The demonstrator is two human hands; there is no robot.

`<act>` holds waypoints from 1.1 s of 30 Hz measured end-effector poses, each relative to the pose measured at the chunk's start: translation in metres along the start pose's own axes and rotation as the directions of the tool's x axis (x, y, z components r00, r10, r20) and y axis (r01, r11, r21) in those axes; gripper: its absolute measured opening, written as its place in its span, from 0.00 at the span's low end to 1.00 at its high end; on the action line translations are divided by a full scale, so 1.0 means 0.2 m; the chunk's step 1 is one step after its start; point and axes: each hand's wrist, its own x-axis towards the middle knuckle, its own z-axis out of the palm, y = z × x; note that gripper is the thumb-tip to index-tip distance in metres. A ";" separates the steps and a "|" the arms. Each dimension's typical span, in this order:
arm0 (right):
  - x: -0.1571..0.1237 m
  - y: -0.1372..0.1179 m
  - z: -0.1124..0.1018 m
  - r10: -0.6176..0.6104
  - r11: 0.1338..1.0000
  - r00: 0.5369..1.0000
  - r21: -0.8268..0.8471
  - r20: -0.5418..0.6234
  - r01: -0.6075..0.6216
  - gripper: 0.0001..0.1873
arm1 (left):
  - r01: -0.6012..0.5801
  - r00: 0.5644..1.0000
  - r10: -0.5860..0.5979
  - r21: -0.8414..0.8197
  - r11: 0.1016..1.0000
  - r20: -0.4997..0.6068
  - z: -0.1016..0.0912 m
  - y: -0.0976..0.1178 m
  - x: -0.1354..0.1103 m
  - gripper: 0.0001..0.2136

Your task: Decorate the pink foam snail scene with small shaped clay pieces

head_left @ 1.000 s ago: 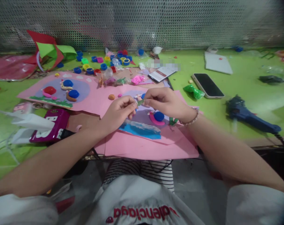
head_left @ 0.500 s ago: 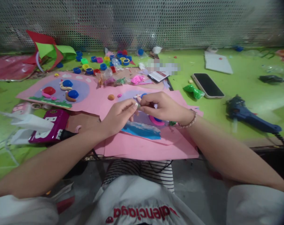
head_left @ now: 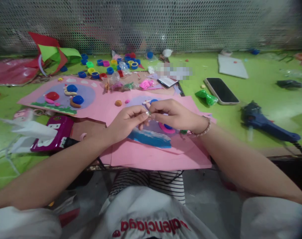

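Green piece point(head_left: 150, 114), mostly hidden, is pinched midway between the left hand point(head_left: 127, 122) and right hand point(head_left: 175, 114) above the pink sheet point(head_left: 151, 157), its long axis indiscernible.

From here I can just make out a tiny green piece point(head_left: 149, 113), mostly hidden, pinched between the fingertips of the left hand point(head_left: 129, 122) and the right hand point(head_left: 172, 114); its shape is too covered to tell. Right below lies a pink card point(head_left: 182, 145), flat, with a lilac patch point(head_left: 152, 128). On it, a pale snail point(head_left: 147, 103) with a blue shell sits towards the back, and a hot-pink snail point(head_left: 166, 129), its blue shell partly covered by the right hand, nearer me. A blue strip point(head_left: 153, 140) with a white edge runs slantwise along the near side.
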 end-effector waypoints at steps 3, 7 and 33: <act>0.00 0.01 0.00 -0.026 1.000 1.000 -0.014 -0.017 0.026 0.07 | 0.027 0.999 -0.028 -0.031 0.999 -0.030 0.01 0.00 0.00 0.11; 0.00 0.02 0.02 -0.087 0.983 0.994 -0.165 -0.060 0.076 0.09 | 0.022 0.999 -0.023 -0.035 0.999 -0.037 0.01 0.00 0.00 0.12; -0.01 0.02 0.01 -0.204 0.926 0.976 -0.308 0.073 0.217 0.14 | -0.007 0.999 0.009 -0.036 0.999 0.053 -0.01 -0.02 0.00 0.16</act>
